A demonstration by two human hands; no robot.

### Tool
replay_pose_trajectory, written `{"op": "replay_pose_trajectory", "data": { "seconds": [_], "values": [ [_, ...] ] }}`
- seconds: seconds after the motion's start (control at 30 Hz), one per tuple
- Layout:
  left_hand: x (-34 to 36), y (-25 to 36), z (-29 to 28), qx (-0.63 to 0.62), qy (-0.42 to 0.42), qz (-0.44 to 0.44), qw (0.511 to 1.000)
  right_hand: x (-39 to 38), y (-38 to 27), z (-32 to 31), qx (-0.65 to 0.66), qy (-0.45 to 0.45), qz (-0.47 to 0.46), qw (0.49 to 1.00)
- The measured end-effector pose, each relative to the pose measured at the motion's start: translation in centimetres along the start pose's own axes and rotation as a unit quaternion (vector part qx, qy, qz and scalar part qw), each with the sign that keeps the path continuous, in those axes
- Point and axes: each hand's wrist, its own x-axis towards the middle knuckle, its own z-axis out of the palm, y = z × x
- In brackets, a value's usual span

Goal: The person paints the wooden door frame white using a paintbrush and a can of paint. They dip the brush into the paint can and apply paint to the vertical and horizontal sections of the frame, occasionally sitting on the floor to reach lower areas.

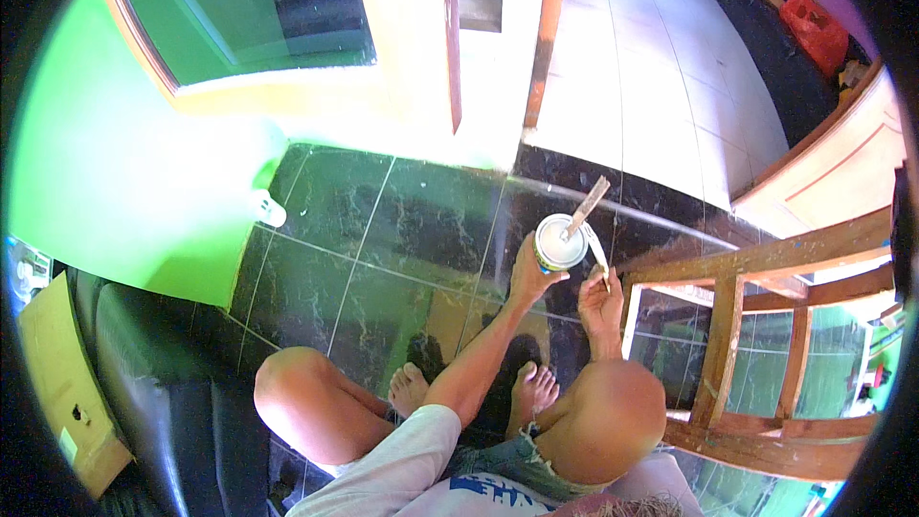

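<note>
Left hand (pixel 529 280) grips the small round white paint tin (pixel 559 241); right hand (pixel 599 299) pinches a thin flat stick (pixel 598 254) at three o'clock: best keep the tin steady.

My left hand (pixel 529 278) covers the near side of the paint can (pixel 559 241) | stick (pixel 586 208): lower end sunk in white paint, unseen | my right hand (pixel 600 299): object pinched in fingers too thin to identify | wooden frame (pixel 756 345): cut off at right rim | my torso: cropped at lower edge
</note>
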Motion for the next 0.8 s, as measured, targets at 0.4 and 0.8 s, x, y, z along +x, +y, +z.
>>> {"op": "replay_pose_trajectory", "data": {
  "seconds": [0.4, 0.8],
  "values": [
    [-3.6, -3.1, -3.0, 0.043, -0.046, -0.112, 0.992, 0.6, 1.8, 14.3, -0.343, -0.164, -0.272, 0.884],
    [-12.8, -2.5, -6.8, 0.065, -0.022, -0.094, 0.993, 7.0, 6.2, 24.9, -0.731, -0.301, -0.411, 0.454]
  ]
}}
